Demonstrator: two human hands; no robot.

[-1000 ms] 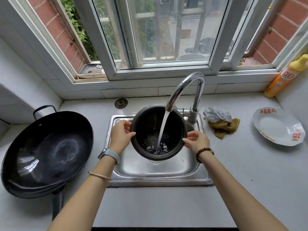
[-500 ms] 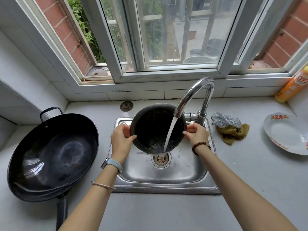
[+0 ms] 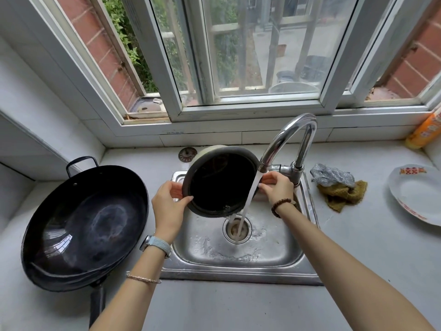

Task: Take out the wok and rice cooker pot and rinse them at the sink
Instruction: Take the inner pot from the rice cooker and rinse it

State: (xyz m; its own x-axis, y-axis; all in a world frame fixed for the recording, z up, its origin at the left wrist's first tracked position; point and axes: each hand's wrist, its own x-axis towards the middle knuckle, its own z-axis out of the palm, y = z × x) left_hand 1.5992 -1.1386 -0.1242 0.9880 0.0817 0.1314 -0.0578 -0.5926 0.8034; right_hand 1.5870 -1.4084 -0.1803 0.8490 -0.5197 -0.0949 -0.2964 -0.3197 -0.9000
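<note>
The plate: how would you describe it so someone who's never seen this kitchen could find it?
Start at the steel sink in the middle of the counter and move right, past the crumpled cloths. The plate lies flat near the right edge of view. It is the only dish there: white and shallow, with red patterns on its rim.

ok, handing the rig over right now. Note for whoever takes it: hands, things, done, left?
Left hand grips the rice cooker pot at its left rim; right hand grips its right side.
Pot tilted toward the wearer over the sink, tap running, stream falling past its right rim into the drain.
Wok sits on the counter left of the sink.
Done: both out, pot at the water.
Left: finish the pot, then probably the wok; can't tell if it's rinsed.
</note>
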